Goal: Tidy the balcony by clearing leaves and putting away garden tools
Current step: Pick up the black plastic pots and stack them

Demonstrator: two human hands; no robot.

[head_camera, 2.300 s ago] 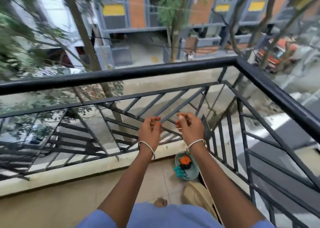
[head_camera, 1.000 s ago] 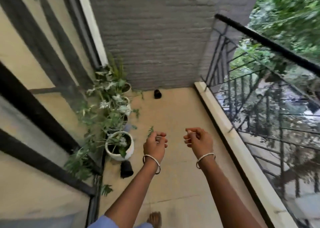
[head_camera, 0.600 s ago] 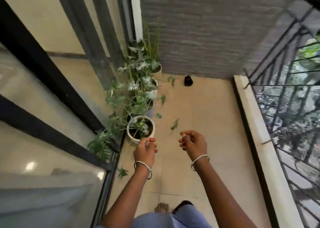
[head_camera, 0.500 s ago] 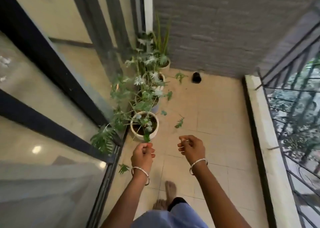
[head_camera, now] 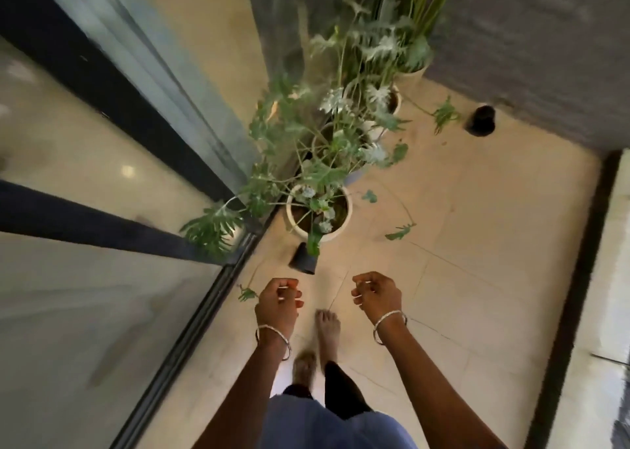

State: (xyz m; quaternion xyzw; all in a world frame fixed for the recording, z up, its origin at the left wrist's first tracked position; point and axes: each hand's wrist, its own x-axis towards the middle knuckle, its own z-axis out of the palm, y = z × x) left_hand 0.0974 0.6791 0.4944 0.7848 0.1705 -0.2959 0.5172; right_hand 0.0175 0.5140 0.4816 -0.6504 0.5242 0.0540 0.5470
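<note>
My left hand (head_camera: 278, 303) and my right hand (head_camera: 376, 295) hover side by side over the tiled balcony floor (head_camera: 477, 244), fingers curled in, and I see nothing in either. Fallen green leaves lie on the tiles: one (head_camera: 400, 232) ahead of my right hand, a small one (head_camera: 370, 196) by the white pot (head_camera: 318, 210), another (head_camera: 248, 293) just left of my left hand. A leafy stem (head_camera: 445, 116) sprawls near the far wall. No garden tools are visible.
Potted plants (head_camera: 358, 107) line the glass sliding door (head_camera: 119, 210) on the left. A small black pot (head_camera: 303, 259) lies tipped before the white pot, another black pot (head_camera: 480, 125) stands by the grey brick wall. A pale parapet (head_camera: 613, 278) borders the right. My bare feet (head_camera: 327, 329) are below.
The view swung from the railing round to the plant end of the balcony and tilted down. I have stepped closer to the pots. Both hands stayed curled in front.
</note>
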